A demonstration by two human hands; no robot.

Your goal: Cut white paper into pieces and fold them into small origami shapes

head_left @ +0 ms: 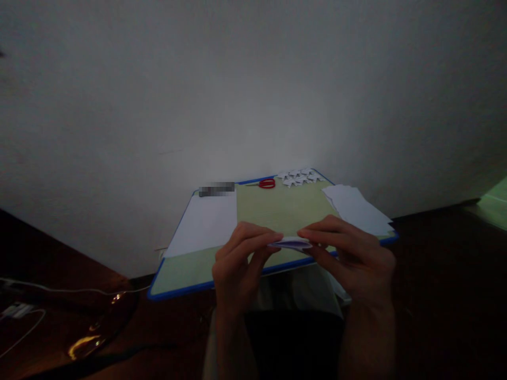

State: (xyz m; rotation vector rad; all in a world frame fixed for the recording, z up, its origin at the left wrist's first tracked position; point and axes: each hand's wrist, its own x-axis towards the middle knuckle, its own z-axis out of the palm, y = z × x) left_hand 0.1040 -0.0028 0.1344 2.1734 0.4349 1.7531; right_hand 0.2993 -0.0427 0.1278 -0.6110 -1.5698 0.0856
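Note:
A small piece of folded white paper (292, 243) is held in the air over the near edge of the board. My left hand (243, 258) pinches its left end between thumb and fingers. The right end is gripped the same way by my right hand (352, 256). Between the two hands the paper bulges a little, with a gap showing between its layers. Its exact folded shape is too small to make out.
A pale green board (273, 208) with a blue rim lies before me against the wall (253, 95). On it are red-handled scissors (266, 183), several small folded paper shapes (301, 177), a white sheet (208, 219) at left and a stack of paper (358, 208) at right. A white cable (79, 289) runs at left.

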